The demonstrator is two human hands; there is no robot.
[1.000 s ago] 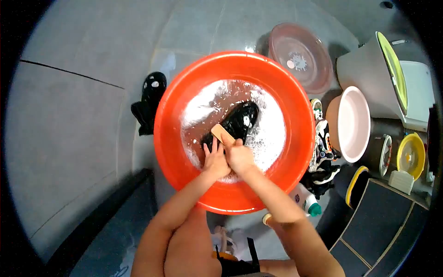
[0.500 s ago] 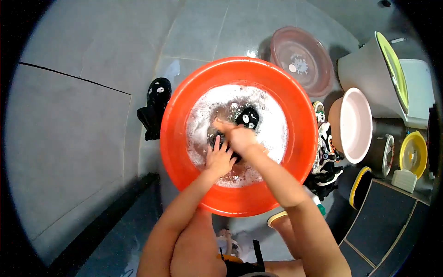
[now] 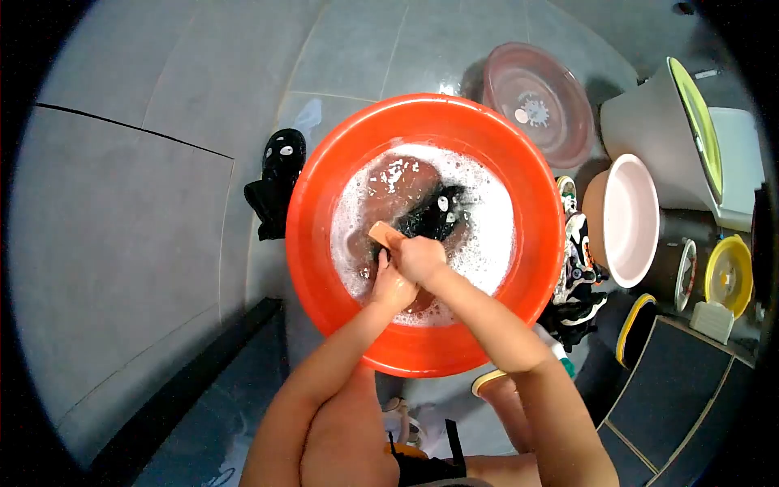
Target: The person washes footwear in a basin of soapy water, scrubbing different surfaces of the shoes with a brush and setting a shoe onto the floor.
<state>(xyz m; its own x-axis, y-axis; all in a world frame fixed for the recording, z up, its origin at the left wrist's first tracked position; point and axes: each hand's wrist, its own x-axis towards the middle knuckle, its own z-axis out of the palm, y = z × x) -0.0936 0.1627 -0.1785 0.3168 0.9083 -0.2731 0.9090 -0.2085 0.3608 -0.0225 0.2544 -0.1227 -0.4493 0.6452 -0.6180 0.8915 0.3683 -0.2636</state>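
Observation:
A large orange basin point(image 3: 300, 219) of foamy water stands in front of me. In it lies a black boot point(image 3: 426, 215) with two white oval spots on its toe, partly under the water. My left hand point(image 3: 394, 287) grips the boot's near end, its fingers partly hidden. Just above it, my right hand point(image 3: 421, 260) is closed around a tan scrubbing brush point(image 3: 385, 234), whose bristles are out of sight. A matching black boot point(image 3: 279, 183) lies on the floor, left of the basin.
A translucent pinkish basin point(image 3: 552, 146) sits at the back right. Further right are a pink basin point(image 3: 633, 219), a grey bin point(image 3: 649, 122) with a green rim and a yellow bowl point(image 3: 726, 272). Several shoes point(image 3: 578, 268) crowd the orange basin's right side.
My left hand has gone from spread fingers to gripping the boot. The boot's toe has shifted slightly right, and the brush now shows clearly. Foam has parted at the basin's upper left.

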